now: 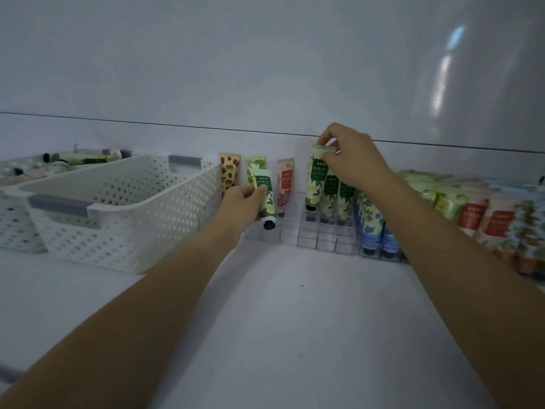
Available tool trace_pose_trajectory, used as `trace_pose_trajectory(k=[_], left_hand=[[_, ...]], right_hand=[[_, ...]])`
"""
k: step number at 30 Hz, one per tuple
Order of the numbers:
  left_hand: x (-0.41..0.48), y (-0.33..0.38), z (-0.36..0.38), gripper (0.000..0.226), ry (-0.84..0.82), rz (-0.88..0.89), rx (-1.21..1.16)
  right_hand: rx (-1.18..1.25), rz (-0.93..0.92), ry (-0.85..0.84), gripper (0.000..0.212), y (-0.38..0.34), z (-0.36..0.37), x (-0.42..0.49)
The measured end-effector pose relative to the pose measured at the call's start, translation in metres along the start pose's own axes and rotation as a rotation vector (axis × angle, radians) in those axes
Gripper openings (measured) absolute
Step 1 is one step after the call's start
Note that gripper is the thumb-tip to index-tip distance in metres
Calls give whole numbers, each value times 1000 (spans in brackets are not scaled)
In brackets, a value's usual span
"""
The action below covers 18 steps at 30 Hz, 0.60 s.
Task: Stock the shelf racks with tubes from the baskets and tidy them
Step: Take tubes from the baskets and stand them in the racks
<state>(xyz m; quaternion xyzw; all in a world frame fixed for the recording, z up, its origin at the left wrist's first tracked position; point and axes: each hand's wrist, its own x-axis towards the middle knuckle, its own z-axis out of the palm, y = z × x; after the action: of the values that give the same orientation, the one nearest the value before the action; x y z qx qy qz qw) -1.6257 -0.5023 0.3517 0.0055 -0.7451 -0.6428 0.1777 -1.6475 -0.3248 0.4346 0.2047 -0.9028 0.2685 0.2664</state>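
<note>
A person is reaching both bare arms across a white shelf (pixel 295 290) toward a clear rack (pixel 324 237) of small square cells.

The right hand (pixel 351 163) is pinching the flat crimped top of a green tube (pixel 315 184). Its fingers (pixel 326 141) are curled tight around that edge. The tube is hanging upright below them, black cap down, with the cap at about the rim of a back cell.

**Risk:** the hold is only at the very top, so the cap end is free to swing. It could catch on a cell divider. It could also tip into the matching green tubes (pixel 339 196) standing just right of the fingers and knock that row over. The rack looks light and could slide if pushed.

The left hand (pixel 241 202) is gripping a second green tube (pixel 265 196) around its middle, fingers (pixel 261 191) wrapped closed, cap down over the rack's left end. It is hanging close to a red tube (pixel 284 184) just beyond the fingers and could bump it.

Both held tubes are slim and soft-looking. They are pale green with a dark green label panel, yellow flower print and a small black cap.

A white perforated basket (pixel 132 219) is sitting left of the left hand.
</note>
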Motion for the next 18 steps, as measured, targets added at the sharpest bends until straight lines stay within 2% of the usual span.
trace_pose_trajectory(k=[6, 9, 12, 15, 18], left_hand=[[-4, 2, 2, 24, -9, -19, -27], [-6, 3, 3, 27, -23, -14, -14], [-10, 6, 3, 25, -72, -17, -37], [-15, 10, 3, 23, -159, -4, -52], [-21, 15, 6, 21, -244, 35, -79]], right_hand=[[-250, 23, -88, 30, 6, 5, -3], [-334, -21, -151, 34, 6, 5, -4], [-414, -123, -82, 35, 4, 5, -4], [-185, -174, 26, 33, -2, 2, -3], [-17, -153, -101, 37, -10, 3, -5]])
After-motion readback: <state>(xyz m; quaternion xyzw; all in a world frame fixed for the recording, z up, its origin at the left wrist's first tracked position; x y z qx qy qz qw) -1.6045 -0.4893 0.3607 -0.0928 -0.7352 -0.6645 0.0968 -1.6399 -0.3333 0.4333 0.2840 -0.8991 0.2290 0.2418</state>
